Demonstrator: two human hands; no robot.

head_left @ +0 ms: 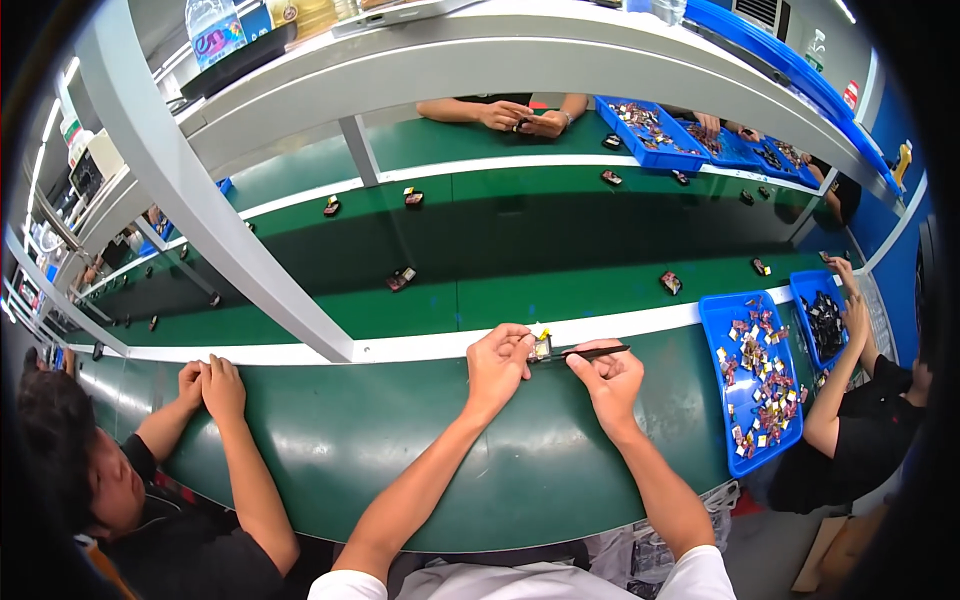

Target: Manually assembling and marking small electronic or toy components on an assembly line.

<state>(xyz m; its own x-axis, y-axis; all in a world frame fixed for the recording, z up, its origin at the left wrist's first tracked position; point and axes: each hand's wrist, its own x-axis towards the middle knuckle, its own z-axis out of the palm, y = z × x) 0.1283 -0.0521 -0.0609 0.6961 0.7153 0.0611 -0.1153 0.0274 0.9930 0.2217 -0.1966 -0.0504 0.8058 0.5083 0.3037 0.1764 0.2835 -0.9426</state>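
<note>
- Head view, centre of the frame: I see my left hand [498, 362] closed around a small dark component [541, 347] with a yellow tab, pinching it between fingertips just above the white strip at the near edge of the green table [400, 440].
- Head view, just right of centre: my right hand [610, 375] is clenched on thin black tweezers [592, 351], whose tip touches the component.
- Handling judgement: the component looks light, rigid and small enough to slip. I would grip it by its side edges and keep fingers off the yellow tab. The tweezers are stiff and thin, best held near mid-shaft.
- Count, held items: one component, one pair of tweezers.
- Head view, right of the frame: one blue tray [760, 455] of loose mixed parts lies near my right hand, and a second blue tray [808, 290] beyond it holds dark parts; three more stand at upper right.
- Head view, upper half: I count roughly ten similar small units spread along the green conveyor belt [520, 225].
- Head view, lower left: a co-worker's two hands [212, 385] rest together on the table edge, holding nothing that I can see.
</note>
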